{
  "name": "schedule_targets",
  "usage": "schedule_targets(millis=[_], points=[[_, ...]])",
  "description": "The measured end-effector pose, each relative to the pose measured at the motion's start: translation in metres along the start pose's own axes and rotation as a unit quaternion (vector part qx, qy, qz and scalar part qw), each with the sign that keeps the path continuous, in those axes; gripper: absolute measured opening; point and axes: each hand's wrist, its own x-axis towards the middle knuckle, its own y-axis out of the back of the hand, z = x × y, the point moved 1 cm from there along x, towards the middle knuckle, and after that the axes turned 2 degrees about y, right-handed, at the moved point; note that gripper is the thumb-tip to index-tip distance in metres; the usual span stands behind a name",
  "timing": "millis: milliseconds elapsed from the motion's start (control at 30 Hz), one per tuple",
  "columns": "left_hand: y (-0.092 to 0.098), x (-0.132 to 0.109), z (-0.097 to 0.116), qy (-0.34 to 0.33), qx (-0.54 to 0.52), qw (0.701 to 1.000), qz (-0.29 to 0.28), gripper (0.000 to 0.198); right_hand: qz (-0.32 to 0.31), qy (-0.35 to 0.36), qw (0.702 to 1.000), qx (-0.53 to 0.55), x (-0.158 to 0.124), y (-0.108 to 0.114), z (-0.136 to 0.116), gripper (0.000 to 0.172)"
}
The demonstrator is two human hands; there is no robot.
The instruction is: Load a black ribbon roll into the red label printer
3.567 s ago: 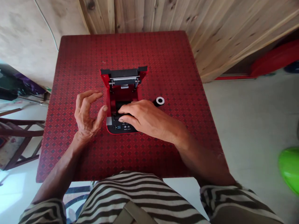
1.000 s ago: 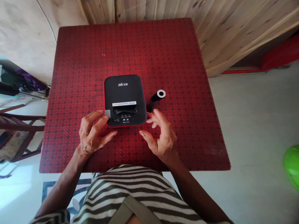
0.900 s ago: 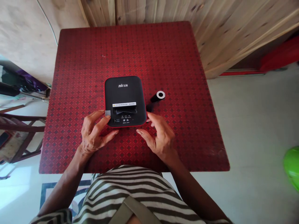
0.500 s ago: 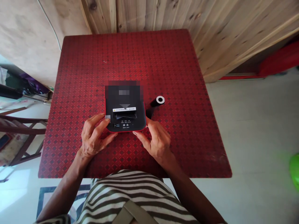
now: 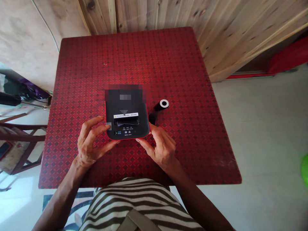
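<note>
A black printer with a red rim (image 5: 141, 123) is on the table in front of me, with a slot, a white warning strip (image 5: 125, 115) and small buttons on top. My right hand (image 5: 161, 144) grips its near right corner, thumb at the front edge and fingers against the side. My left hand (image 5: 90, 141) is at the near left corner with fingers spread. Its index fingertip meets a grey tab (image 5: 109, 125) on the left edge, and the thumb reaches the front edge. Beyond the right hand lies a dark roll with a white ring-shaped end (image 5: 164, 103).
The table (image 5: 192, 141) has a red patterned cover. Wooden boards (image 5: 154, 16) stand along its far side. A wooden chair (image 5: 26, 150) is at the left. Something green (image 5: 305, 168) shows at the right edge, above pale floor tiles.
My left hand has loosened and drawn slightly left, its fingers further off the printer. The printer and the view have shifted a little; my right hand keeps its grip.
</note>
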Motion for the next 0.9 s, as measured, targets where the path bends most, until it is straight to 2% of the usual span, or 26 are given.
schedule_targets(millis=[200,333,433,500,567,600,700,733,800,900], points=[[-0.005,0.0,-0.004,-0.006,-0.018,1.0,0.004,0.056,-0.003,-0.007,1.0,0.0,-0.001,-0.003,0.0,0.046],[-0.012,-0.005,-0.005,-0.009,-0.017,0.999,0.034,0.06,-0.003,-0.006,1.0,0.023,0.0,0.007,0.002,0.043],[-0.016,-0.007,-0.006,-0.031,-0.001,0.998,0.048,0.065,0.025,0.001,0.999,0.022,0.018,0.022,0.003,0.036],[-0.017,-0.007,-0.006,-0.046,0.005,0.998,0.051,0.067,0.028,0.029,0.999,0.0,0.042,0.027,0.002,0.03],[-0.017,-0.008,-0.007,-0.05,0.005,0.997,0.05,0.065,-0.03,0.069,0.997,-0.031,0.074,0.024,-0.001,0.028],[-0.017,-0.008,-0.007,-0.048,0.002,0.998,0.049,0.065,-0.087,0.085,0.991,-0.05,0.09,0.019,-0.002,0.027],[-0.018,-0.012,-0.007,-0.047,-0.009,0.998,0.047,0.065,-0.283,0.102,0.947,-0.11,0.13,-0.004,-0.008,0.025],[-0.018,-0.013,-0.007,-0.047,-0.01,0.998,0.046,0.066,-0.33,0.096,0.93,-0.131,0.139,-0.012,-0.011,0.024],[-0.019,-0.015,-0.006,-0.047,-0.005,0.998,0.044,0.069,-0.386,0.082,0.903,-0.168,0.15,-0.023,-0.016,0.026],[-0.021,-0.016,-0.006,-0.047,0.004,0.998,0.041,0.072,-0.413,0.079,0.886,-0.197,0.155,-0.031,-0.023,0.033]])
